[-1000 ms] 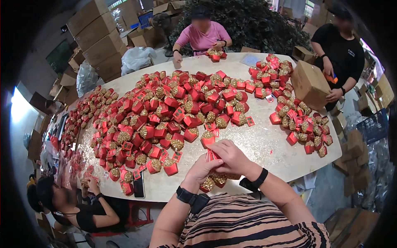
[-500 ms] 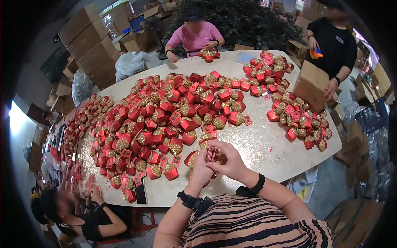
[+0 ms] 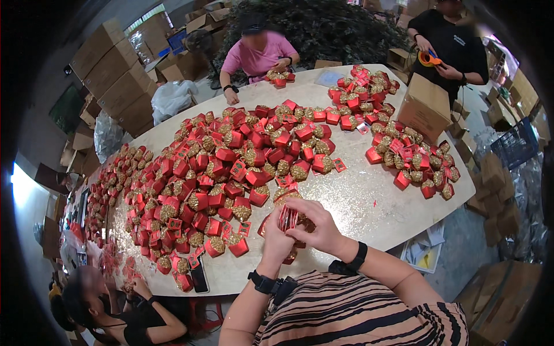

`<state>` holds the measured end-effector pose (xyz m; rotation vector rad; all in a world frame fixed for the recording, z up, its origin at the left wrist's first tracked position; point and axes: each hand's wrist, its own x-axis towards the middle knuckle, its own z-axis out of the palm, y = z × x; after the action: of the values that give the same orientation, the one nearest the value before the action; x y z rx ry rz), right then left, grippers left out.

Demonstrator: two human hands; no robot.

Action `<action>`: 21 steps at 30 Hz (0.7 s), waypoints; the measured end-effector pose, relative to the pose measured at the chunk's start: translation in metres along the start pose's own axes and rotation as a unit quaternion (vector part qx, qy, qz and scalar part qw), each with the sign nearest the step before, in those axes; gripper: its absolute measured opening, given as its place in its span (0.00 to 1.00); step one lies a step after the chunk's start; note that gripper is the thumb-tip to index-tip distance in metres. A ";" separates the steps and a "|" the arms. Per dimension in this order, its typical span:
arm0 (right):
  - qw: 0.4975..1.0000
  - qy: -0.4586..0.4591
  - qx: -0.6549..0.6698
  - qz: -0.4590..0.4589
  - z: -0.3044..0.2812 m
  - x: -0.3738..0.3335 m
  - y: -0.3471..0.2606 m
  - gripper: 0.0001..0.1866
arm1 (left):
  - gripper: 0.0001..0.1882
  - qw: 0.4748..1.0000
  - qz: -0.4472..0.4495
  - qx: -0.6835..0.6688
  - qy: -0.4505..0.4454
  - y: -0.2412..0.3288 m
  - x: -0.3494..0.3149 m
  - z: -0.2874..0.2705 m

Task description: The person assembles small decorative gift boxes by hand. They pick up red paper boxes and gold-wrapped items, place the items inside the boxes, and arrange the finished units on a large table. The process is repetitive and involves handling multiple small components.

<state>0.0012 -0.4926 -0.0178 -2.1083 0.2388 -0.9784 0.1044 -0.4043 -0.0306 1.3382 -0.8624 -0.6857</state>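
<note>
red tags [image 3: 288,218] stand bunched in hand over gold-topped red ornaments [image 3: 285,196] near the table's [image 3: 346,199] six o'clock edge.
the left hand's [image 3: 277,241] fingers clasp the stack; the right hand's [image 3: 316,224] curl beside it, pinch unclear. gathering looks done, handling unfinished: a big heap [image 3: 216,167] lies toward ten o'clock, a smaller pile [image 3: 412,160] toward two.

Bright red pots [image 3: 238,249] with knobbly gold tops [image 3: 169,211] crowd the glitter-flecked cream tabletop [image 3: 340,199]. Just six o'clock of centre, the stacked cards [image 3: 287,219] are red with pale edges. The wearer's top [image 3: 340,305], at five o'clock, is tan with black stripes (wavy ones, of uneven width). A pink shirt [image 3: 254,57] shows at twelve; at two, a black shirt [image 3: 456,49], an orange-and-blue tool [image 3: 427,61] and a brown carton [image 3: 424,109]. The crate [image 3: 515,143] at three is navy.
</note>
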 end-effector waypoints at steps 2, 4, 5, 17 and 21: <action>1.000 -0.001 -0.014 -0.009 -0.002 -0.002 0.002 0.29 | 0.19 1.000 -0.015 -0.018 -0.002 0.000 0.000 0.001; 0.999 -0.003 -0.028 -0.015 -0.002 -0.003 0.003 0.29 | 0.20 0.996 -0.049 -0.072 0.003 0.000 -0.002 0.004; 0.999 -0.004 -0.036 -0.018 -0.002 -0.004 0.003 0.29 | 0.20 0.997 -0.044 -0.063 0.001 -0.002 -0.002 0.004; 0.999 -0.046 0.005 -0.018 -0.019 -0.016 0.013 0.23 | 0.22 0.991 -0.094 -0.071 -0.061 -0.013 0.000 0.010; 1.000 -0.013 0.002 -0.023 -0.022 -0.020 0.016 0.18 | 0.24 0.992 -0.069 -0.067 -0.081 -0.022 0.002 0.014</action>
<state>-0.0255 -0.5067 -0.0319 -2.1304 0.1760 -0.9758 0.0952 -0.4162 -0.0522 1.2425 -0.8416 -0.9545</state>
